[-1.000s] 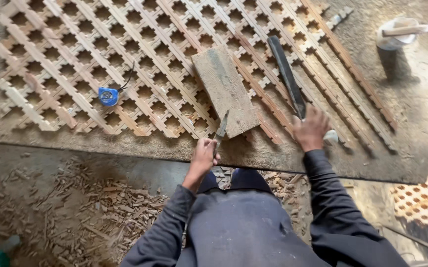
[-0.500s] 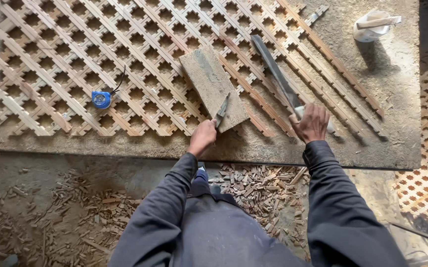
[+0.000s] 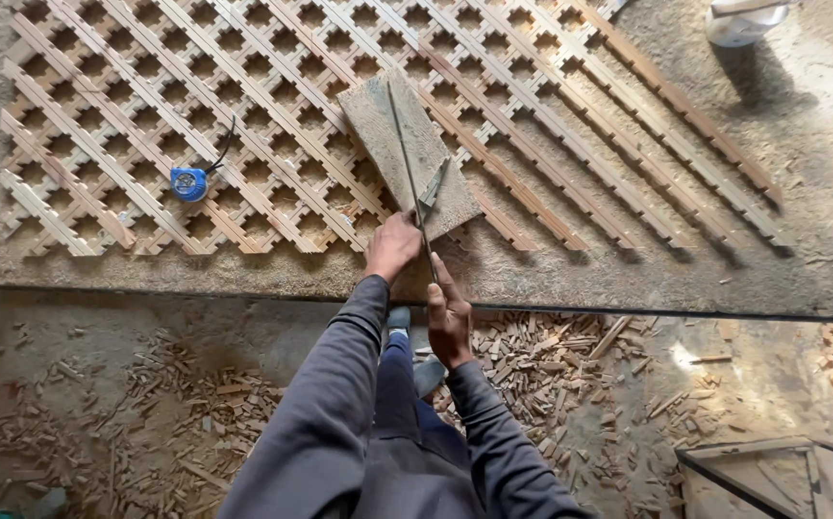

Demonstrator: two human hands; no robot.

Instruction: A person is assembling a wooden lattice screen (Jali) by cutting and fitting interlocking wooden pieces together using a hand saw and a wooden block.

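- Presently, the left hand [image 3: 392, 245] is closed around a short chisel-like tool [image 3: 433, 185], whose blade reaches up and to the right onto the flat wooden block [image 3: 399, 144].
- The right hand [image 3: 448, 317] sits just below the left, fingers pinched on the near end of a long thin metal blade [image 3: 405, 154], most likely a saw or straightedge; its exact kind cannot be told.
- The blade lies across the block, which rests on the wooden lattice panel [image 3: 243, 115] on the dusty workbench [image 3: 628, 279].
- Long axis: the blade runs almost straight away from the person, its far end leaning slightly left and ending near the block's far edge; the near end is at the bench's front edge.
- The block's own long axis tilts from upper left to lower right, so the blade crosses it at a shallow angle.
- Judgement on doing the step well: keep the blade flat and steady on the block, hold the block still with the left hand's tool, and keep the fingers clear of the edge.
- A blue tape measure [image 3: 188, 184] lies on the lattice, well to the left.
- Wood offcuts [image 3: 551, 356] litter the floor below the bench.
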